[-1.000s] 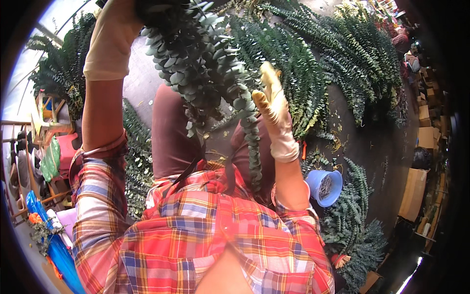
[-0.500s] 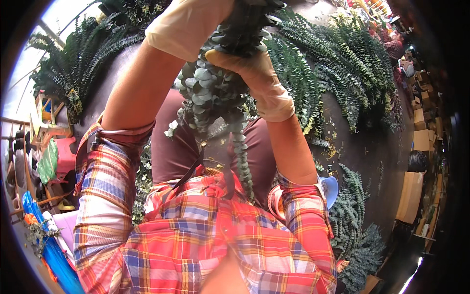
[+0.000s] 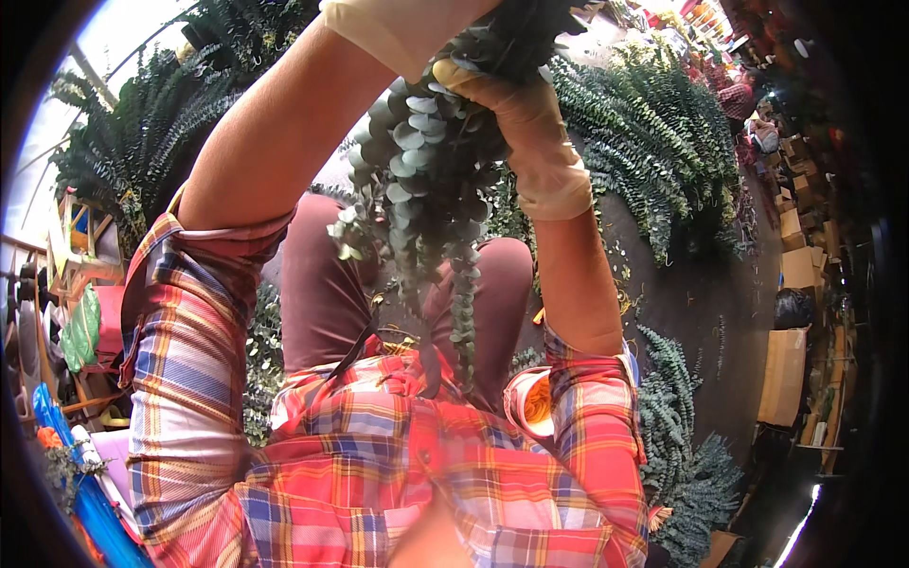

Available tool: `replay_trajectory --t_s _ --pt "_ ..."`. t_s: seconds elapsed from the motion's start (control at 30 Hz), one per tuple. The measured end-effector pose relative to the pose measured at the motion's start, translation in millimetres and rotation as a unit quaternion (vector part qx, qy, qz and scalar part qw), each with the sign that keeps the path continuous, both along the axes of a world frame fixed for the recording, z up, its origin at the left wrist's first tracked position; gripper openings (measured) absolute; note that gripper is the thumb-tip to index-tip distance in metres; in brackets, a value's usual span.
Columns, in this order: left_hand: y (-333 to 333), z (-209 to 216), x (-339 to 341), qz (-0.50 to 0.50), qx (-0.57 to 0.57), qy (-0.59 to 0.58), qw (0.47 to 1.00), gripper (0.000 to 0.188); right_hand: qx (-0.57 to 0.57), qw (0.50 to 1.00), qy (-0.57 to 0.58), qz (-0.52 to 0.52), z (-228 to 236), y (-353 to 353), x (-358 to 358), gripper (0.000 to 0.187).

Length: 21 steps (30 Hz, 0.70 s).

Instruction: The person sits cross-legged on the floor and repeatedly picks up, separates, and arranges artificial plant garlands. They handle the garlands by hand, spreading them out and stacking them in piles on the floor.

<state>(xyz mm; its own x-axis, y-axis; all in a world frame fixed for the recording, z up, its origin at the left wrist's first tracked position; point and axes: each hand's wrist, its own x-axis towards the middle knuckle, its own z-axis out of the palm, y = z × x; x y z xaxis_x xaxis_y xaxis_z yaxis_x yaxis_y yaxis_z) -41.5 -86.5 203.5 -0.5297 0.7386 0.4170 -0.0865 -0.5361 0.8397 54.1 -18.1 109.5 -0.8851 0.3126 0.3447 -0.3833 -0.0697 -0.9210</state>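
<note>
A thick bunch of eucalyptus stems [image 3: 417, 156] with round grey-green leaves hangs in front of me, its ends trailing down between my knees. My right hand [image 3: 525, 118], in a pale thin glove, is closed round the bunch from the right, thumb across its near side. At the top edge my left hand [image 3: 407, 26], gloved too, reaches over to the upper part of the bunch. Its fingers are cut off by the frame and the leaves, so its grip does not show.
Large piles of leafy stems lie at the right [image 3: 653, 142] and at the left [image 3: 142, 142]. More eucalyptus [image 3: 677, 435] rests by my right side. A pink stool-like object [image 3: 112, 317] and blue plastic [image 3: 90, 492] are at left. Cardboard boxes [image 3: 784, 374] line the right.
Both hands and the bunch have shifted slightly right in the view, and the left arm reaches farther across the top. An orange object in a pale container now shows beside my right sleeve.
</note>
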Motion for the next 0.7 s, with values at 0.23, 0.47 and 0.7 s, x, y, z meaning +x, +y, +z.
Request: replay_trajectory --t_s 0.23,0.47,0.7 --pt "19.6 15.6 -18.0 0.016 0.022 0.029 0.999 0.029 0.017 0.999 0.016 -0.038 16.8 9.9 3.1 0.019" --pt "18.8 26.2 -43.4 0.038 0.031 0.101 0.994 0.03 0.074 0.988 0.082 -0.104 68.0 27.6 3.6 0.021" --pt "6.9 -32.4 8.4 -0.224 -0.042 0.205 0.952 0.044 0.074 0.979 0.13 -0.141 109.2 57.4 22.0 0.022"
